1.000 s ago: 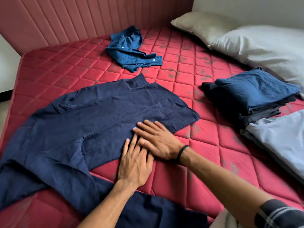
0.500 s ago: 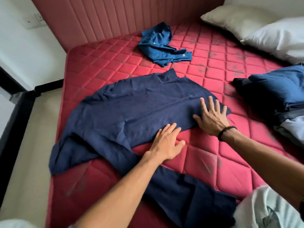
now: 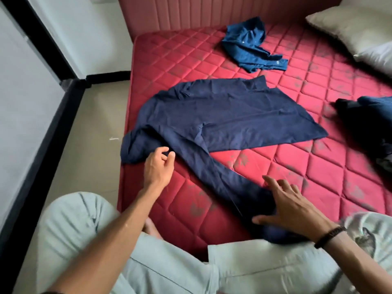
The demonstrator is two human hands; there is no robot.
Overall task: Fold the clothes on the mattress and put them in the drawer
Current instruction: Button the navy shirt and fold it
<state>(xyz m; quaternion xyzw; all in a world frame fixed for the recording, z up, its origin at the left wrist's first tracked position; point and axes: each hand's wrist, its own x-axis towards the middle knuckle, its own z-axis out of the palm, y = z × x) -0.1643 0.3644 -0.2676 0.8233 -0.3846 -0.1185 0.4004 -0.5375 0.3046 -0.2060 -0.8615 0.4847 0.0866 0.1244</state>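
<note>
left hand (image 3: 158, 166) hovers at the near-left corner of the mattress (image 3: 212, 60), fingers loosely curled, thumb and forefinger apart, nothing pinched yet; fingertips just beside the bunched cuff end of the navy garment (image 3: 222, 115). garment lies spread mid-mattress, body toward the headboard, one long sleeve or leg running diagonally from near the left hand down toward the right hand (image 3: 290, 211). that long strip is the axis that matters: its far-left bunched end hangs at the mattress edge, closest to the left hand, its near end sits under the right hand. right hand is spread, palm down, fingers straight, pressing the near end of the strip flat by the person's knee. judgement: next move is likely the left hand taking the bunched end and bringing it inward over the body. further right: crumpled blue garment (image 3: 250, 47) unfolded near the headboard, pillows (image 3: 347, 26) top right, folded stack (image 3: 369, 115) at right edge, partly cut off. drawer not in view. versus the earlier frames: both hands were together flattening the hem at centre; now they are well apart and the view has swung left.
</note>
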